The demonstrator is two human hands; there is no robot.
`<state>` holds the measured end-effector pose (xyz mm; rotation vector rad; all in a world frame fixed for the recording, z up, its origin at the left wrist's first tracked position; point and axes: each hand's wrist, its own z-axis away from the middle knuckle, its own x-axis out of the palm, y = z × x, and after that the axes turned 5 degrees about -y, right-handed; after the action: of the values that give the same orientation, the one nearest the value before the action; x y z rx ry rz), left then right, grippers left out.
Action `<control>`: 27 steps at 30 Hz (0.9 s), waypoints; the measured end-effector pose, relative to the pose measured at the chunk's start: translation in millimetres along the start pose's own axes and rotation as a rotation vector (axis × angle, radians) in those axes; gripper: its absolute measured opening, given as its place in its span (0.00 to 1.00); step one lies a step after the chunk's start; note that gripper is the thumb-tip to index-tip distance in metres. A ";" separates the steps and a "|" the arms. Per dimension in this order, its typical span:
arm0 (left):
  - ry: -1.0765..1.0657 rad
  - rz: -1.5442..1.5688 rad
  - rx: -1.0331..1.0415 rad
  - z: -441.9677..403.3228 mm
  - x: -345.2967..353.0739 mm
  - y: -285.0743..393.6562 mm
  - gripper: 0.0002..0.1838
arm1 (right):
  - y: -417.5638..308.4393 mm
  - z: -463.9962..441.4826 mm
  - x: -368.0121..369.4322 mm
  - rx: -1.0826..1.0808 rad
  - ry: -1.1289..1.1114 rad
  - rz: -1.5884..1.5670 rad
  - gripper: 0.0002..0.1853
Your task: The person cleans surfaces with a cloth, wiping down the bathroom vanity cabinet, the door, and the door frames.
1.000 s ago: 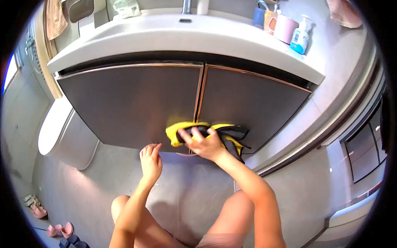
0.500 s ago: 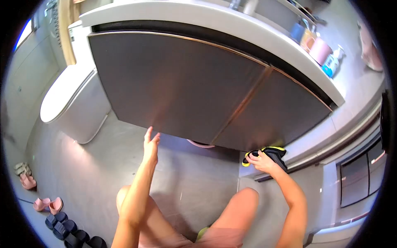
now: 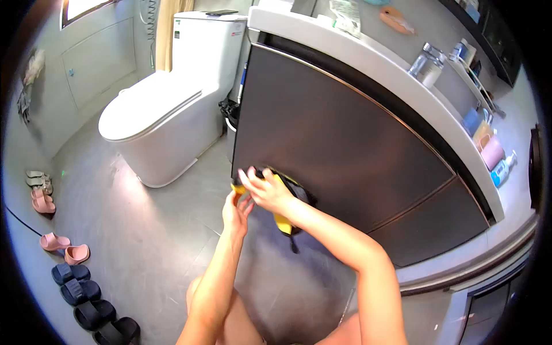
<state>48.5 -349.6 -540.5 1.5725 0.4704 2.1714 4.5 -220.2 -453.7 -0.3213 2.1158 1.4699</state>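
A black, grey and yellow cloth (image 3: pixel 283 224) is bunched in my right hand (image 3: pixel 270 192), in front of the lower left part of the dark cabinet door (image 3: pixel 339 126). My right fingers curl over its top, and a dark strip dangles below. My left hand (image 3: pixel 234 215) is just under the right one, palm turned toward the cloth. Its thumb and fingers are apart, close to the yellow corner; whether they touch it I cannot tell. My right forearm crosses in front of the cabinet.
Left of the cabinet stands a white toilet (image 3: pixel 155 109), with a bin lined with a black bag (image 3: pixel 230 110) between them. Pink slippers (image 3: pixel 76 254) and black slippers (image 3: pixel 95 314) line the left wall. Bottles and a pink cup (image 3: pixel 492 152) stand on the white countertop (image 3: pixel 391 63).
My right hand has carried the cloth from the cabinet's lower right to its lower left, meeting my left hand. The view has turned left, showing more of the toilet.
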 end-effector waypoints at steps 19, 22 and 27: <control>-0.175 -0.756 -0.127 -21.1 1.7 -74.6 0.12 | -39.8 132.7 -9.3 -0.239 -0.457 -0.226 0.14; -0.705 -1.345 0.107 26.6 37.2 -90.5 0.17 | -0.1 227.0 -60.3 -0.317 -0.428 -0.187 0.14; -1.154 -1.602 0.820 82.5 68.3 -115.2 0.15 | 97.6 344.5 -203.1 -0.130 -0.385 0.036 0.18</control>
<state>123.8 -213.4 -517.4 1.4495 1.4885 -0.2074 226.3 112.0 -353.9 -0.0403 1.7329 1.5516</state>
